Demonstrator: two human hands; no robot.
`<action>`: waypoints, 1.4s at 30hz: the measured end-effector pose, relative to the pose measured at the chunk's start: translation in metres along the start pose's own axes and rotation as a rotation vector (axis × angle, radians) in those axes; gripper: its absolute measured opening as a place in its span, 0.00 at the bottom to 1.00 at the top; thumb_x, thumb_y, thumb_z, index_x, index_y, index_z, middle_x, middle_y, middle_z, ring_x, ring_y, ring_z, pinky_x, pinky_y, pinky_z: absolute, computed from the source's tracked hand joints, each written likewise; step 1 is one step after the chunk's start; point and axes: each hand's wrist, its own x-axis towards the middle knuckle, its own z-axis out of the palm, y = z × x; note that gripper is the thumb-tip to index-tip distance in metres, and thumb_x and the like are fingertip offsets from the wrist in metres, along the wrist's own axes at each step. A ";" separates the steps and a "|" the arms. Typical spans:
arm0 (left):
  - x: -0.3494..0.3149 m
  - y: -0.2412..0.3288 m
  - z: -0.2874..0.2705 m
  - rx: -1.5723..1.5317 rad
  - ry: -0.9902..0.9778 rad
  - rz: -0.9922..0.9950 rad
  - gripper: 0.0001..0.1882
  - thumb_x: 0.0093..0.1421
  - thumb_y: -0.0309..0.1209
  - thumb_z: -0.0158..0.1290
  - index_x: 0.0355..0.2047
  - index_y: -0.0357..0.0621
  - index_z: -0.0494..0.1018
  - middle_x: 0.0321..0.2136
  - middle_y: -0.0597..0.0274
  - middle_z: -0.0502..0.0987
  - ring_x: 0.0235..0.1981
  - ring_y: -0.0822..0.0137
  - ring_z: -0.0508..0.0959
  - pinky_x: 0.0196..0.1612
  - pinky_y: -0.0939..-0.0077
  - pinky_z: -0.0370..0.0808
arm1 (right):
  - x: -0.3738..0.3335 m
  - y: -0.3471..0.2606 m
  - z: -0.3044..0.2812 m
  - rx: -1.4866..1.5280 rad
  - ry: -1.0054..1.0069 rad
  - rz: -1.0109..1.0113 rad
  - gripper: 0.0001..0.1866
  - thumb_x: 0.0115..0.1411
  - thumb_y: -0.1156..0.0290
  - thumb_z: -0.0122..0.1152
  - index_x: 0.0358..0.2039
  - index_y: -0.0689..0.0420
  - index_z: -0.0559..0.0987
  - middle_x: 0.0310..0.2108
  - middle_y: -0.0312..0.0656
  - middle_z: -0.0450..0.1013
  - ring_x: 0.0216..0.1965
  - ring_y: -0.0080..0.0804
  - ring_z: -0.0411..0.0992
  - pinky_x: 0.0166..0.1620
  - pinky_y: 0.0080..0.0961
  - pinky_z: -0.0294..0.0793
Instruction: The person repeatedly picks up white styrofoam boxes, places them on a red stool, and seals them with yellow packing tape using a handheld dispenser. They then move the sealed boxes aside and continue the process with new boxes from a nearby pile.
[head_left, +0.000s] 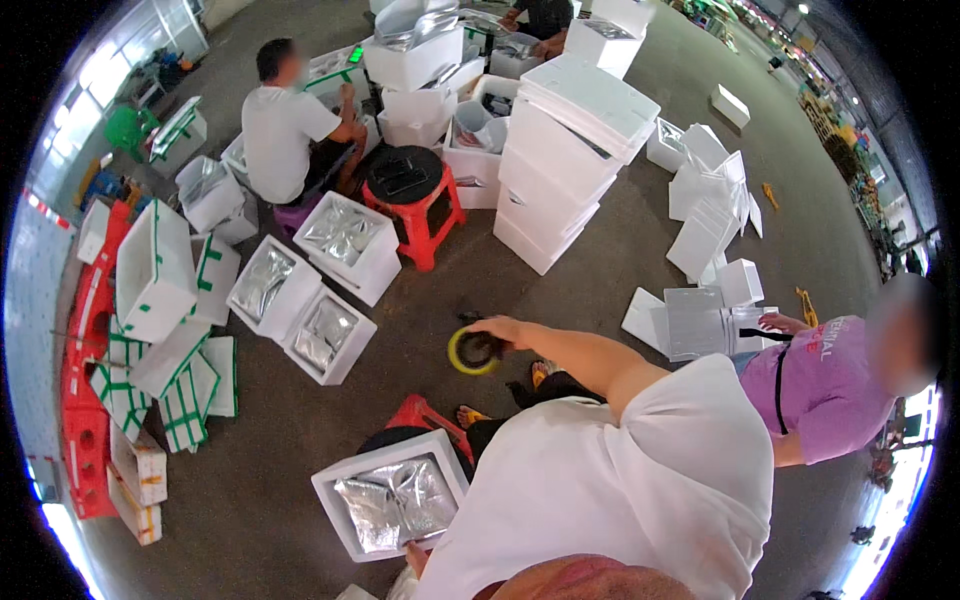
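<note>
Just left of the frame's centre, the person's right hand [497,328] reaches out over the concrete floor [590,250], its grip closed around the rim of a yellow roll of tape [472,352] that hangs below the fingers. The left hand [413,558] shows only as a sliver at the lower centre, touching the edge of an open white foam box [340,480] holding a silver foil bag [395,505]; whether its grip is open or closed I cannot tell. The box rests on a red stool [425,415]. The roll is held at arm's length by its rim, so it could slip and roll off across the floor. The box overhangs the small stool and might tip if pressed on one side.
</note>
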 end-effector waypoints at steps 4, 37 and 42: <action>-0.005 0.033 0.012 0.210 -0.168 -0.110 0.16 0.60 0.37 0.50 0.43 0.39 0.68 0.37 0.52 0.73 0.32 0.57 0.77 0.28 0.64 0.78 | -0.005 0.071 -0.127 0.311 0.283 -0.003 0.20 0.59 0.56 0.61 0.46 0.55 0.78 0.43 0.39 0.76 0.42 0.30 0.76 0.45 0.32 0.77; -0.478 0.342 0.956 0.312 -1.217 0.352 0.30 0.47 0.57 0.64 0.30 0.41 0.71 0.22 0.63 0.73 0.18 0.68 0.75 0.17 0.72 0.71 | -0.152 0.095 -0.281 0.021 1.026 -0.388 0.25 0.51 0.70 0.70 0.48 0.64 0.72 0.42 0.43 0.73 0.41 0.31 0.70 0.45 0.29 0.70; -0.477 0.346 0.996 0.304 -1.260 0.485 0.26 0.51 0.50 0.65 0.30 0.40 0.68 0.22 0.58 0.74 0.19 0.66 0.76 0.21 0.73 0.77 | -0.214 0.196 -0.216 0.514 1.452 -0.503 0.21 0.53 0.73 0.68 0.47 0.61 0.73 0.39 0.38 0.73 0.38 0.29 0.70 0.43 0.28 0.69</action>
